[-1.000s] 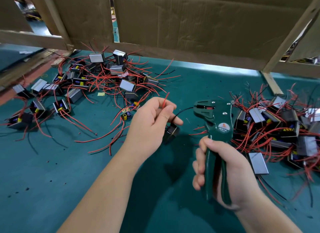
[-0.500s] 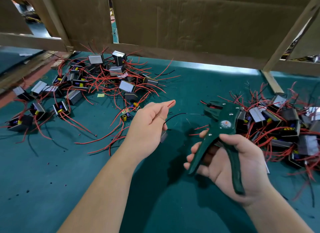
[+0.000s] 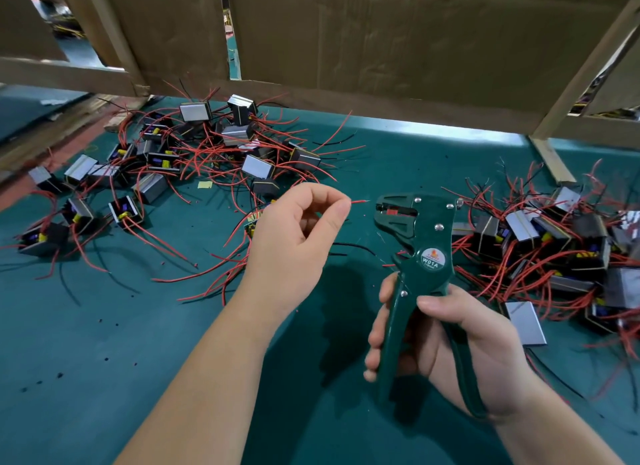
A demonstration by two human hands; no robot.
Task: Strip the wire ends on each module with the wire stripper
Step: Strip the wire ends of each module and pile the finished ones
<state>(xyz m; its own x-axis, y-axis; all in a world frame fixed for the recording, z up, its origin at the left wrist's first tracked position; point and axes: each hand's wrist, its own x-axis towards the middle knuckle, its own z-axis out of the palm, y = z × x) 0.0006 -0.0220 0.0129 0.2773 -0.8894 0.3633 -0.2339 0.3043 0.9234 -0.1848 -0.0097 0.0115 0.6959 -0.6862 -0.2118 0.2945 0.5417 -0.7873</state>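
My left hand (image 3: 298,243) pinches a red wire (image 3: 359,202) between thumb and forefinger, its tip pointing right toward the stripper's jaws. The module on that wire is hidden behind my hand; a black wire (image 3: 349,246) trails out beneath it. My right hand (image 3: 446,340) grips the handles of the green wire stripper (image 3: 420,253), held upright with its jaws (image 3: 394,210) level with the wire tip, a short gap apart. One pile of modules with red wires (image 3: 194,153) lies at the left, another pile (image 3: 554,243) at the right.
The table has a teal mat (image 3: 104,360) dotted with small insulation scraps. A cardboard wall (image 3: 381,42) on a wooden frame closes the far side. A wooden strut (image 3: 550,160) stands at the back right. A loose metal plate (image 3: 524,322) lies beside my right hand.
My right hand turned the stripper upright and brought its jaws level with the wire. My left hand raised the red wire tip and pointed it at the jaws; the module dropped out of sight.
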